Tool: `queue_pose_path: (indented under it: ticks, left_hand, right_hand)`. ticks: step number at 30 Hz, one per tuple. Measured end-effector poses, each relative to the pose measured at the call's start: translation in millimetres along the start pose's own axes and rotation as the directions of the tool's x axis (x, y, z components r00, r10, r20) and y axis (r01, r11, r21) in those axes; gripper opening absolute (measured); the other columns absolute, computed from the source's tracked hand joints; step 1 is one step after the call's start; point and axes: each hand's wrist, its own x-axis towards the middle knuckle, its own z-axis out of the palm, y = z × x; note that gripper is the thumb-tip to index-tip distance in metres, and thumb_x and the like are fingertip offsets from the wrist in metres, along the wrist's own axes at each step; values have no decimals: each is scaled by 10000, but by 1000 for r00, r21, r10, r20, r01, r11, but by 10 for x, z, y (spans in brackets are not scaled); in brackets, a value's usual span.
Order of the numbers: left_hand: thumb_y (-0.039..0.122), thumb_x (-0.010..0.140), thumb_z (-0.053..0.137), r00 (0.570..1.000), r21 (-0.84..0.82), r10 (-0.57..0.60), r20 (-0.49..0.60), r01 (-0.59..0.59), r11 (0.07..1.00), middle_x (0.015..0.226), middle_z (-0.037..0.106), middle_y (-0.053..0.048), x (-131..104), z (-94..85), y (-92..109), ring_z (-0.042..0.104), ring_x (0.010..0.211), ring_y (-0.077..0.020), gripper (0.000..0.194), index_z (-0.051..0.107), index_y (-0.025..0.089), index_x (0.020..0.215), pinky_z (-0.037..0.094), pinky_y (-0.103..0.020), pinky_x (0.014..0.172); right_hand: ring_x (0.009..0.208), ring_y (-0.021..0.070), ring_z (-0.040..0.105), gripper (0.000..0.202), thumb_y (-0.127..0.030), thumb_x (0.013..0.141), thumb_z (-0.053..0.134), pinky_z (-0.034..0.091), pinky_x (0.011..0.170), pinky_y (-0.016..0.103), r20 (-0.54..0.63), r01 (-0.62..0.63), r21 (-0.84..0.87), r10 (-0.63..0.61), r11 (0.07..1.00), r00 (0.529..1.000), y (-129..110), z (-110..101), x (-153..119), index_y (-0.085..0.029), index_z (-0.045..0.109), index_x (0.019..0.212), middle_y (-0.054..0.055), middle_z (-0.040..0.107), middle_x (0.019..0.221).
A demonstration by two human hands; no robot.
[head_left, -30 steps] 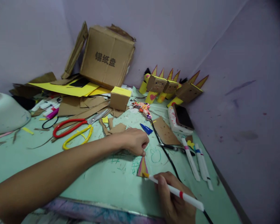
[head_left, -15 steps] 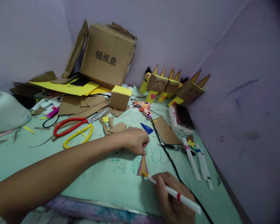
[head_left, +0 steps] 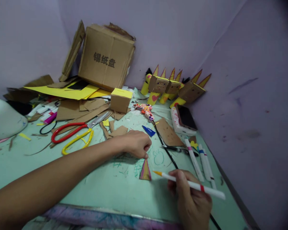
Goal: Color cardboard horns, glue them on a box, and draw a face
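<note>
My left hand (head_left: 137, 143) is closed, its fingertips pressing the top of a small cardboard triangle (head_left: 145, 172) against the green table. Purple edges and a yellowish middle show on the triangle. Between the fingers of my right hand (head_left: 190, 195) is a white marker (head_left: 194, 185) with a red band. Its orange tip points left, just to the right of the triangle and apart from it.
Red-and-yellow scissors (head_left: 72, 132) and cardboard scraps lie left. Behind are a cardboard box (head_left: 107, 57), a small yellow-topped box (head_left: 120, 100) and a patterned glue gun (head_left: 146, 111) with a black cord. Markers (head_left: 194, 159), a phone (head_left: 187, 117) and cardboard figures (head_left: 190, 92) are at right.
My right hand has drawn the marker back to the right, and its tip has left the triangle. My left hand still holds down the triangle's top. The view has shifted slightly.
</note>
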Motion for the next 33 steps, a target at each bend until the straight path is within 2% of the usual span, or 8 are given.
queue_pose_path:
  ticks: [1, 5, 9, 17, 23, 27, 33]
  left_hand:
    - [353, 631, 651, 1000, 2, -1, 0, 1, 1000, 661, 646, 4, -1, 0, 0, 545, 619, -172, 127, 621, 234, 661, 311, -261, 498]
    - [357, 644, 634, 1000, 7, -6, 5, 6, 1000, 685, 659, 2, -1, 1, -2, 553, 630, -176, 124, 622, 238, 676, 314, -266, 506]
    - [370, 640, 635, 1000, 16, -14, 16, 14, 1000, 683, 660, 2, 5, -5, -4, 560, 632, -182, 139, 616, 238, 679, 307, -262, 496]
    - [385, 648, 631, 999, 27, -28, 32, 27, 999, 686, 657, 6, 11, -20, 11, 560, 633, -174, 156, 610, 234, 684, 326, -261, 524]
    - [376, 657, 630, 999, 26, -28, 32, 27, 999, 686, 658, 8, 10, -19, 11, 557, 633, -171, 147, 598, 233, 675, 320, -259, 521]
    - [385, 657, 632, 999, 28, -22, 26, 21, 999, 683, 655, 9, 13, -16, 0, 563, 645, -182, 152, 599, 237, 670, 306, -265, 504]
    - [381, 660, 646, 999, 30, -28, 27, 27, 999, 677, 649, 10, 8, -19, 6, 579, 642, -179, 154, 605, 233, 675, 312, -265, 499]
  right_hand:
    - [458, 129, 524, 374, -417, 909, 438, 406, 457, 216, 17, -49, 17, 48, 999, 999, 25, -13, 37, -188, 633, 686, -16, 563, 500]
    - [457, 148, 518, 398, -491, 882, 464, 404, 439, 243, 227, -182, 200, 135, 963, 964, 108, -7, 191, -165, 632, 728, -1, 562, 511]
    - [453, 142, 509, 397, -533, 835, 526, 397, 427, 240, 304, -314, 388, 202, 866, 931, 115, 59, 275, -160, 608, 724, -9, 544, 502]
    - [487, 126, 499, 373, -492, 860, 508, 359, 431, 221, 361, -280, 361, 143, 890, 922, 157, 98, 258, -151, 622, 758, -7, 551, 555]
    - [435, 99, 442, 414, -455, 875, 480, 312, 414, 211, 400, -276, 286, 147, 918, 905, 125, 69, 236, -156, 586, 609, -13, 517, 498]
    - [438, 101, 446, 460, -462, 885, 466, 311, 404, 209, 386, -241, 270, 125, 932, 914, 138, 67, 231, -168, 549, 540, -4, 518, 509]
    - [459, 116, 472, 397, -458, 877, 480, 347, 428, 214, 359, -247, 277, 138, 929, 923, 163, 70, 224, -170, 579, 622, -7, 529, 517]
